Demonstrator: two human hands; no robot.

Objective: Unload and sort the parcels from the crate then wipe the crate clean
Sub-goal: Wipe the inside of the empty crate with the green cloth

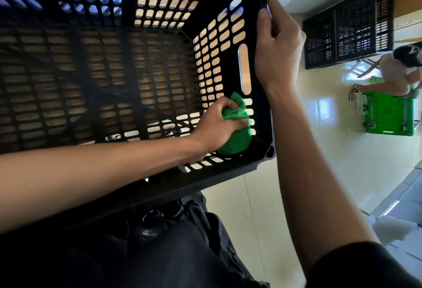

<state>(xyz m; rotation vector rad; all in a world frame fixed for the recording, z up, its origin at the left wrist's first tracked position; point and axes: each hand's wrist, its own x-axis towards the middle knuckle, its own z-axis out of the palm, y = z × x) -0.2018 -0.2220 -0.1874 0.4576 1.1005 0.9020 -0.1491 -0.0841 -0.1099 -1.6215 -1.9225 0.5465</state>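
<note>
A large black perforated crate point(260, 125) fills the left and middle of the view, its inside bare of parcels. My left hand point(217, 125) reaches into it and grips a bunched green cloth point(237, 127), pressing it against the inner right wall near the front corner. My right hand point(277, 45) holds the crate's right rim from outside, thumb along the edge.
Pale tiled floor point(331, 150) lies to the right. Further black crates point(349, 36) stand stacked at the far right. A green wheeled cart point(388, 114) stands beyond, with another person point(397, 70) beside it. My dark trousers point(171, 242) are below the crate.
</note>
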